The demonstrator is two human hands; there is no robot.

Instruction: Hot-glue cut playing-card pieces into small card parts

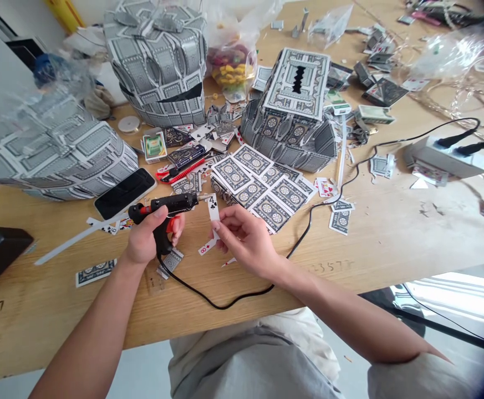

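Note:
My left hand (147,235) is wrapped round the grip of a black glue gun (171,204), with fingers at its orange trigger. The gun points right, and its nozzle meets or nearly meets the top of a cut strip of playing card (213,208) marked with a 4 of clubs. My right hand (244,235) pinches that strip between thumb and fingers. Below it lies a piece with a red 8 of diamonds (207,247). Just beyond my right hand is a sheet of joined cards (262,185), backs up.
Woven card baskets (71,149) stand at the left and back, with a card-covered box (297,83) behind the sheet. A phone (125,193), a red cutter knife (186,170) and loose cards lie around. The gun's black cord (233,302) loops right to a power strip (445,155).

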